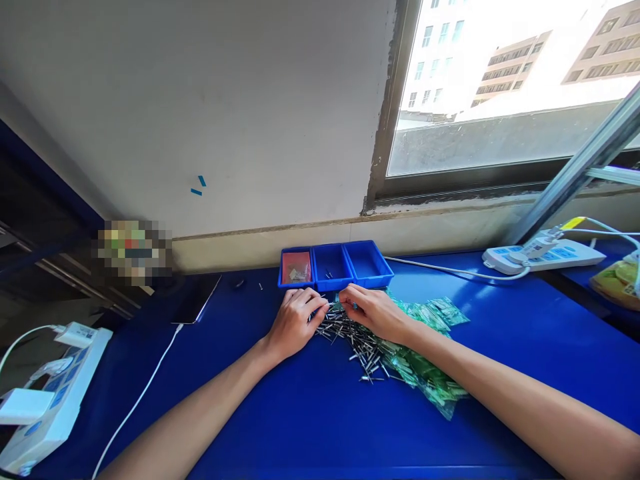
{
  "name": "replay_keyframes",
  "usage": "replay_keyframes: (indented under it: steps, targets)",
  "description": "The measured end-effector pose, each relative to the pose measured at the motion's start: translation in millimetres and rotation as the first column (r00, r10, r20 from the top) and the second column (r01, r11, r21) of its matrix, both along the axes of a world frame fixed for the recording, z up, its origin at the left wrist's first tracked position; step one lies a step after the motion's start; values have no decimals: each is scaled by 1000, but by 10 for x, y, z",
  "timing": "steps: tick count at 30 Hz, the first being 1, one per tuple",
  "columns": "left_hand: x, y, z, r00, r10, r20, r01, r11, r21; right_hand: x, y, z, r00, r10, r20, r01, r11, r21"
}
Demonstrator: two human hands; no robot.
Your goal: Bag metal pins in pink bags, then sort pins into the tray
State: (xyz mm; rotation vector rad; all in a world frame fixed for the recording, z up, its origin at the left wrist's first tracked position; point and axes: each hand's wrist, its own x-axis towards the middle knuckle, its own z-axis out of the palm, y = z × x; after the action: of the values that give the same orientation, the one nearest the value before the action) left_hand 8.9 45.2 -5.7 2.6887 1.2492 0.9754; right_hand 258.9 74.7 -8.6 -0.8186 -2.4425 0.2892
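Observation:
My left hand [296,321] is closed in a pinch at the left edge of a pile of small metal pins [367,352]. What its fingertips hold is too small to make out. Just to the right, my right hand [373,311] also pinches, its fingers curled above the pile and whatever they grip hidden. Small green clear plastic packets [425,367] lie heaped under and beside my right forearm, partly covered by it. Behind both hands stand three joined blue bins: the left bin [281,270] holds a reddish packet, the middle bin [331,259] a few pins, the right bin [367,257] nothing visible.
A phone [196,300] with a white cable lies on the blue table [240,413] at left. White power strips stand at the left edge [65,400] and back right [567,257]. A cable runs along the wall behind the bins. A metal frame [570,180] slants at right.

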Motion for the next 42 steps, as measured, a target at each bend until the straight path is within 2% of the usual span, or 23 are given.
replay_keyframes:
  steps: [7, 16, 22, 24, 26, 32, 42]
  targets:
    - [1, 8, 3, 1000, -1, 3, 1, 1000, -6, 2, -1, 6, 1000, 1, 5, -1, 1000, -26]
    - [-2, 5, -2, 1000, 30, -8, -30, 1000, -1, -9, 24, -34, 998, -57, -18, 57, 998, -23]
    - [-1, 10, -18, 995, 97, -5, -97, 995, 9, -23, 1, 1, 996, -79, -40, 79, 997, -3]
    - [2, 12, -27, 992, 128, -13, -128, 992, 5, -18, 1, -1, 991, -115, -73, 115, 993, -11]
    - [6, 14, -40, 989, 146, -35, -146, 989, 3, -11, 16, -18, 969, -204, -138, 201, 979, -35]
    - [4, 24, -74, 984, 152, -98, -154, 988, -15, 4, 82, -65, 882, -432, -189, 429, 902, -58]
    - [2, 16, -29, 996, 70, -56, -75, 993, -89, 13, 123, -79, 853, -493, -172, 483, 870, -97]
